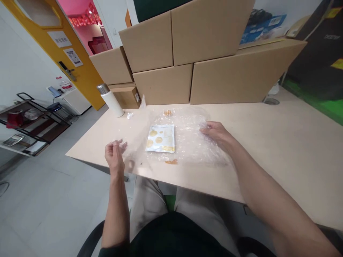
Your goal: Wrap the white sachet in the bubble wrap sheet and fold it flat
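Two hands show in the head view, either side of a flat white packet with yellow circles (160, 139); the packet lies on clear bubble wrap (190, 139) spread over the pale table (268, 142); to the packet's right, the right hand (216, 132) has thumb and fingers clamped on the wrap's edge; to its left, the left hand (114, 153) has its fingertips together on clear plastic, seemingly the wrap's other side; orange-brown tape (171, 162) sits just in front of the packet; beyond it, to the left, stands a white bottle (112, 102); cardboard boxes (163, 85) rise behind it.
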{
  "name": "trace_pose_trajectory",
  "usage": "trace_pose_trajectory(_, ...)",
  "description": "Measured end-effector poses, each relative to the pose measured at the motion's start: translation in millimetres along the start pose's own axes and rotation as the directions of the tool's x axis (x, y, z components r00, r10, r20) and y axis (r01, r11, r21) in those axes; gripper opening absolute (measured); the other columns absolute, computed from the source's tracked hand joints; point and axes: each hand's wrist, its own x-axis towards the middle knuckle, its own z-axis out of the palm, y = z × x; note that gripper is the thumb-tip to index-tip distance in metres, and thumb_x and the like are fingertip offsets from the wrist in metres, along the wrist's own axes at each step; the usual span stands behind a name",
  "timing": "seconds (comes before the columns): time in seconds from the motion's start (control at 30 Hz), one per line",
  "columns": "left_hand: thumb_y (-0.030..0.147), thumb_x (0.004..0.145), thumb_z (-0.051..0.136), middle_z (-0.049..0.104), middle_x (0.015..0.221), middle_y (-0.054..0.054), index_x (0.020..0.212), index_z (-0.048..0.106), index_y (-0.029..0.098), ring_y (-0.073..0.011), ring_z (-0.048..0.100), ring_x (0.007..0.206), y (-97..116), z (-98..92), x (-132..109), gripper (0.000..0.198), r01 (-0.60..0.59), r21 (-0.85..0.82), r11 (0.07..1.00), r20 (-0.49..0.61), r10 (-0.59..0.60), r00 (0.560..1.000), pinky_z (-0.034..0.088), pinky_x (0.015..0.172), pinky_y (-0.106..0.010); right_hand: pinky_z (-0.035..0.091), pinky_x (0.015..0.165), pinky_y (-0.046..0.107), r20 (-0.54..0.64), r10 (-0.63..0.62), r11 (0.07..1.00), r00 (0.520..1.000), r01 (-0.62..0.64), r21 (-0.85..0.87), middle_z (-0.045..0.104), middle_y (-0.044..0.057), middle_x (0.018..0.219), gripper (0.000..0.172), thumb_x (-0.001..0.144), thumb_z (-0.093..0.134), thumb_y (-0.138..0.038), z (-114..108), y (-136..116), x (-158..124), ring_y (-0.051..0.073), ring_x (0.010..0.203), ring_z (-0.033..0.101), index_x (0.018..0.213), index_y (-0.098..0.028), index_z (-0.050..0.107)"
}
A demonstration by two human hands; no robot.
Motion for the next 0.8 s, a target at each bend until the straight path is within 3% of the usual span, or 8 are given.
trace_pose_trajectory(0.07, 0.036, 0.084, 0.062, 0.061, 0.116, -0.011, 0.113, 0.055, 0.02, -0.0225, 0.062, 0.104, -4.8, -15.2, 2.4, 0.034, -0.103, 0.275, 0.956, -0.122, 0.141, 0.983, 0.05, 0.092, -0.042, 0.027, 0.048, 0.024, 0.009, -0.033, 0.997, 0.999, 0.034, -0.063, 0.044, -0.005, 0.058, 0.019, 0.066, 0.065, -0.032, -3.1, 1.3, -0.8, 0.01, 0.053, 0.039, 0.066, -0.02, 0.051)
trace_pose_trajectory(0.1, 0.033, 0.085, 0.061, 0.06, 0.118, -0.011, 0.116, 0.057, 0.02, -0.0243, 0.058, 0.11, -4.9, -18.8, -0.9, 0.034, -0.165, 0.42, 0.892, -0.126, 0.237, 0.963, 0.047, 0.096, -0.043, 0.027, 0.048, 0.024, 0.005, -0.048, 0.995, 0.999, 0.048, -0.091, 0.045, -0.005, 0.058, 0.02, 0.066, 0.065, -0.034, -3.9, 1.8, -1.3, 0.01, 0.054, 0.039, 0.066, -0.02, 0.051)
trace_pose_trajectory(0.17, 0.031, 0.091, 0.052, 0.061, 0.113, -0.011, 0.111, 0.065, 0.02, -0.0266, 0.054, 0.113, 0.1, -15.9, -14.1, 0.027, -0.281, 0.616, 0.736, 0.015, 0.346, 0.938, 0.043, 0.1, -0.046, 0.027, 0.048, 0.024, -0.013, -0.066, 0.989, 0.998, 0.064, -0.136, 0.045, -0.004, 0.058, 0.022, 0.066, 0.066, -0.037, -4.1, 2.8, -2.2, 0.01, 0.054, 0.039, 0.066, -0.02, 0.051)
trace_pose_trajectory(0.23, 0.032, 0.094, 0.049, 0.064, 0.102, -0.011, 0.098, 0.072, 0.02, -0.0271, 0.056, 0.104, 10.1, -1.2, -30.2, 0.027, -0.394, 0.663, 0.637, 0.273, 0.284, 0.919, 0.042, 0.099, -0.046, 0.026, 0.048, 0.024, -0.031, -0.063, 0.984, 0.998, 0.057, -0.171, 0.044, -0.004, 0.057, 0.023, 0.064, 0.065, -0.038, -2.9, 4.6, -2.6, 0.011, 0.054, 0.039, 0.065, -0.021, 0.05)
trace_pose_trajectory(0.33, 0.035, 0.094, 0.05, 0.062, 0.107, -0.013, 0.099, 0.076, 0.021, -0.0306, 0.053, 0.103, 24.4, 29.4, -46.9, 0.03, -0.451, 0.709, 0.542, 0.423, 0.185, 0.887, 0.042, 0.094, -0.048, 0.026, 0.048, 0.025, -0.047, -0.056, 0.975, 0.997, 0.044, -0.216, 0.043, -0.004, 0.057, 0.025, 0.064, 0.064, -0.04, -0.8, 8.1, -2.2, 0.011, 0.054, 0.038, 0.063, -0.022, 0.047)
trace_pose_trajectory(0.53, 0.05, 0.092, 0.05, 0.062, 0.106, -0.018, 0.099, 0.075, 0.014, -0.0347, 0.052, 0.106, 21.7, 65.1, -42.9, 0.044, -0.44, 0.767, 0.466, 0.511, -0.029, 0.859, 0.04, 0.093, -0.047, 0.027, 0.049, 0.026, -0.079, -0.075, 0.959, 0.994, 0.05, -0.278, 0.04, -0.005, 0.055, 0.027, 0.063, 0.064, -0.039, 1.4, 11.0, -1.6, 0.011, 0.053, 0.037, 0.059, -0.022, 0.043)
trace_pose_trajectory(0.67, 0.048, 0.088, 0.057, 0.065, 0.106, -0.016, 0.086, 0.073, 0.016, -0.0339, 0.054, 0.108, 10.4, 71.8, -36.2, 0.036, -0.366, 0.776, 0.514, 0.502, -0.153, 0.851, 0.04, 0.094, -0.045, 0.029, 0.051, 0.027, -0.071, -0.066, 0.953, 0.995, 0.041, -0.3, 0.044, -0.004, 0.057, 0.025, 0.064, 0.064, -0.041, 1.5, 13.1, -1.2, 0.014, 0.055, 0.041, 0.063, -0.022, 0.048)
trace_pose_trajectory(0.8, 0.037, 0.091, 0.051, 0.068, 0.097, -0.012, 0.079, 0.071, 0.017, -0.0287, 0.058, 0.101, 7.0, 65.6, -30.8, 0.03, -0.344, 0.748, 0.567, 0.505, -0.149, 0.85, 0.041, 0.089, -0.04, 0.031, 0.052, 0.028, -0.075, -0.069, 0.946, 0.995, 0.041, -0.322, 0.047, -0.003, 0.058, 0.022, 0.065, 0.063, -0.04, 1.0, 13.8, 0.8, 0.014, 0.055, 0.042, 0.063, -0.021, 0.051)
